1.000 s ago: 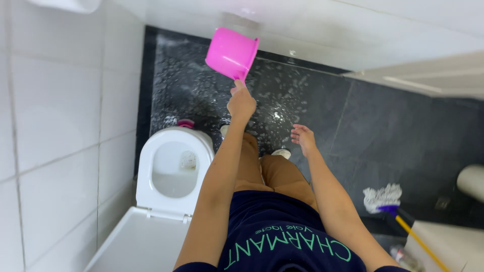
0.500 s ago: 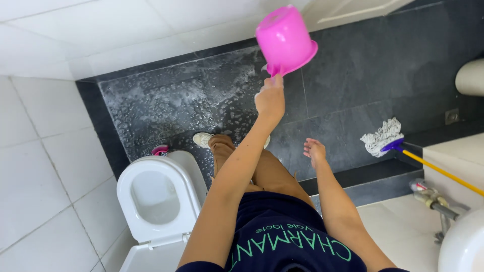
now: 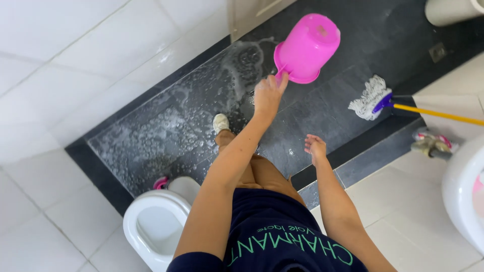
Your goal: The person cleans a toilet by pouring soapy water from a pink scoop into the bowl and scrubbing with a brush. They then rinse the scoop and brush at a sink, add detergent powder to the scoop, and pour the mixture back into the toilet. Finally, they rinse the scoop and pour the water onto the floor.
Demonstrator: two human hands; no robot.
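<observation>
Holding a pink bucket [image 3: 307, 48] upturned over a wet, soapy dark floor [image 3: 176, 126], seen from above.

The left hand [image 3: 268, 95] has its grip closed on the bucket's short handle at the rim, arm stretched forward, so that the bucket hangs tilted with its base uppermost and its mouth toward the floor. The right hand [image 3: 315, 148] is empty, fingers spread apart, held low beside the knee and well apart from the bucket. One foot in a pale shoe [image 3: 220, 122] stands on the foamy patch. A white toilet [image 3: 154, 224] sits at the lower left, against the white tiled wall [image 3: 75, 65]. A string mop [image 3: 370, 98] with a yellow handle lies on the floor to the right, near a white basin [image 3: 464, 191].
</observation>
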